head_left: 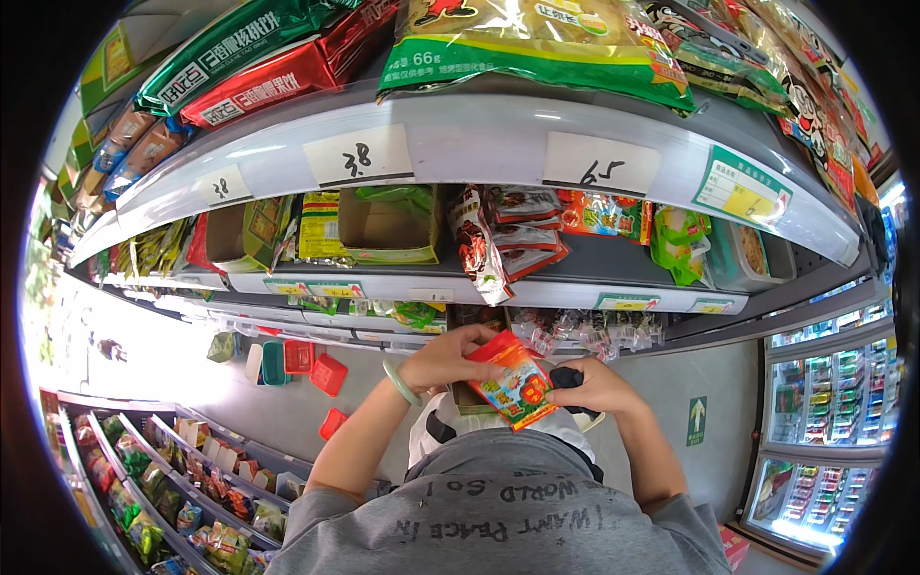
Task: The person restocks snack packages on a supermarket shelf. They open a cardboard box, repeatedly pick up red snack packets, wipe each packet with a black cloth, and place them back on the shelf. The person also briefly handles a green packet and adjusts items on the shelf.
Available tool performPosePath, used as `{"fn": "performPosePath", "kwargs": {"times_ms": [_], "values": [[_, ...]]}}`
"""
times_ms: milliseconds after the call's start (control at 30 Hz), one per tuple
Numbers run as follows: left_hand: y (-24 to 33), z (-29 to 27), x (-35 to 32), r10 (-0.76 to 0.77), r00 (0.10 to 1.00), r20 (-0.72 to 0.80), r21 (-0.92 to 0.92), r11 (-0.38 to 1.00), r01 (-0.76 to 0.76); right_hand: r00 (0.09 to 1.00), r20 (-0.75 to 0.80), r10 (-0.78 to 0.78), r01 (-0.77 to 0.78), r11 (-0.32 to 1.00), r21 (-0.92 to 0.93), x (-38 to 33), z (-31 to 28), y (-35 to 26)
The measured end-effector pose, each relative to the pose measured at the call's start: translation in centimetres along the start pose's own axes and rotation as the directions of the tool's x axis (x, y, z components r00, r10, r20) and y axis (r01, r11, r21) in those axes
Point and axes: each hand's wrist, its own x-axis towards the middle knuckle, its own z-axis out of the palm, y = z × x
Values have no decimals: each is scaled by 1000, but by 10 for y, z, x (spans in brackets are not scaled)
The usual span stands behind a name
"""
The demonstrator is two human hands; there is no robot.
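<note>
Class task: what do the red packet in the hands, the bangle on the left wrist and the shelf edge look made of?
Packet: glossy plastic film, likely; it creases and shines. Bangle: pale green, smooth, perhaps jade or glass. Shelf edge: grey, smooth, probably painted metal or plastic, with soft glare.

Both hands at chest height before snack shelves [498,129]. Left hand [446,359] pinches top of red snack packet [513,380]; right hand [594,388] grips its lower edge plus a black object [565,377]. Green bangle [401,381] on left wrist.
</note>
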Motion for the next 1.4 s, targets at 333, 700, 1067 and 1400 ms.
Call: {"fn": "performPosePath", "kwargs": {"times_ms": [333, 700, 1067, 1400], "values": [[25, -34, -4, 104, 948, -301, 607, 788, 106, 941, -328, 85, 27, 946, 323, -5, -3, 23], [-5, -37, 45, 659, 734, -162, 986, 128, 103, 950, -300, 81, -30, 984, 173, 2, 5, 34], [-52, -37, 79, 615, 786, -55, 991, -64, 119, 943, -330, 40, 8, 990, 143, 0, 9, 32], [-57, -30, 70, 636, 760, -137, 940, -160, 303, 738, -484, -471, 91, 780, -620, -31, -13, -95]]}}
